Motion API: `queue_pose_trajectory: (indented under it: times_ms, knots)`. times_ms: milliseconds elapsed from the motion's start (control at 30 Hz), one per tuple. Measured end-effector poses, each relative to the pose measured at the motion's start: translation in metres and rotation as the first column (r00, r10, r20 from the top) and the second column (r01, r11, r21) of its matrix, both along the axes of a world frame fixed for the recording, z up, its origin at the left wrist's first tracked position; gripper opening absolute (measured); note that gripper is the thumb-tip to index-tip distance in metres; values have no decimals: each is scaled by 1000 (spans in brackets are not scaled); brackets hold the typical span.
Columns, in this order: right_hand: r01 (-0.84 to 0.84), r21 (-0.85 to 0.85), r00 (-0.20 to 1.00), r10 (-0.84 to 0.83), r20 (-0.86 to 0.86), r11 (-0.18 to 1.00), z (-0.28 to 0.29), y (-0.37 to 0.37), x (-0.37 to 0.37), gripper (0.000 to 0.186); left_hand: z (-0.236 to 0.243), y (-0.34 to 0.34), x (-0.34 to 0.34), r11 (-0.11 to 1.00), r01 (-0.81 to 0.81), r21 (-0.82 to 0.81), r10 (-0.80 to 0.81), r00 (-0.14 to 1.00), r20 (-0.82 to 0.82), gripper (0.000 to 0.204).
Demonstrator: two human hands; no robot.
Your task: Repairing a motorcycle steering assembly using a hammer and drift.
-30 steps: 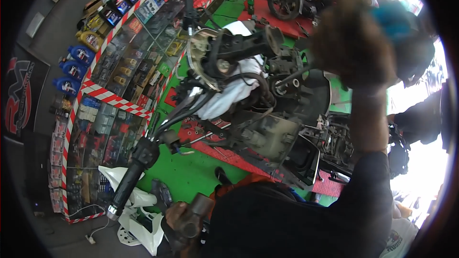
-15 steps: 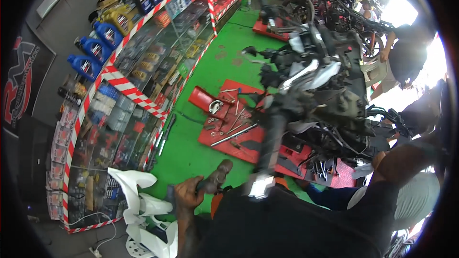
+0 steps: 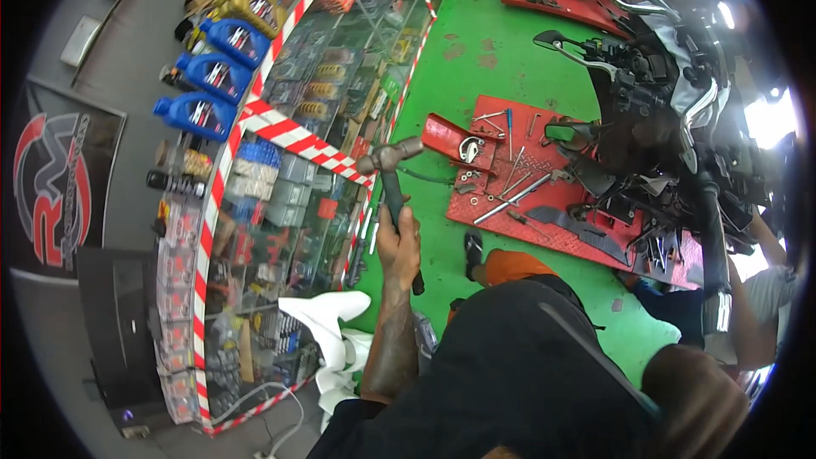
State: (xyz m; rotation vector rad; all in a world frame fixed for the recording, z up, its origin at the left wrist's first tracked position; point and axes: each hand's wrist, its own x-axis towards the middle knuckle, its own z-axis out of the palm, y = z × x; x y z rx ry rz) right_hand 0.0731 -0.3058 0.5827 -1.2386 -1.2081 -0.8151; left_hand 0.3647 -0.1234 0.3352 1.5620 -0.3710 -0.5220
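Observation:
My left hand (image 3: 400, 242) is closed around the dark handle of a hammer (image 3: 389, 160). Its brown metal head points up and away from me, beside the striped edge of the glass display case (image 3: 310, 157). A short end of the handle sticks out below my fist. At the lower right, my right hand (image 3: 693, 395) is a brown smear of motion, and its fingers cannot be made out. A partly stripped motorcycle (image 3: 671, 127) stands ahead on the right, its near handlebar grip (image 3: 716, 246) reaching toward me.
Wrenches and loose parts lie on a red platform (image 3: 501, 204) on the green floor (image 3: 425, 195). White fairing panels (image 3: 327, 323) stand beside my left forearm. Blue oil bottles (image 3: 200, 117) top the case. Another person (image 3: 756, 306) sits low at the right.
My left hand has lifted the hammer up and away from me, from low by the white panels. The view has swung left, so the motorcycle sits farther right. My right arm has drawn nearer.

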Motion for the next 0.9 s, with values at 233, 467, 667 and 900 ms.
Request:
queue_pose_trajectory:
  times_ms: [233,467,667,900]
  knots:
    - [476,107,790,-370,-489,873,-92,-44,140,29,-5,-50,129,983,152,102,-159,985,66,35]
    - [701,-467,-87,-585,-806,539,-147,-102,233,23,0,-60,236,946,137,295,-176,978,110,30]
    - [803,-441,-313,-346,-885,402,-199,-151,305,17,-25,-162,339,977,127,170,-132,991,18,22]
    - [841,-403,-299,-310,-903,361,-212,-259,491,25,-57,-387,549,924,381,-11,-377,917,132,32]
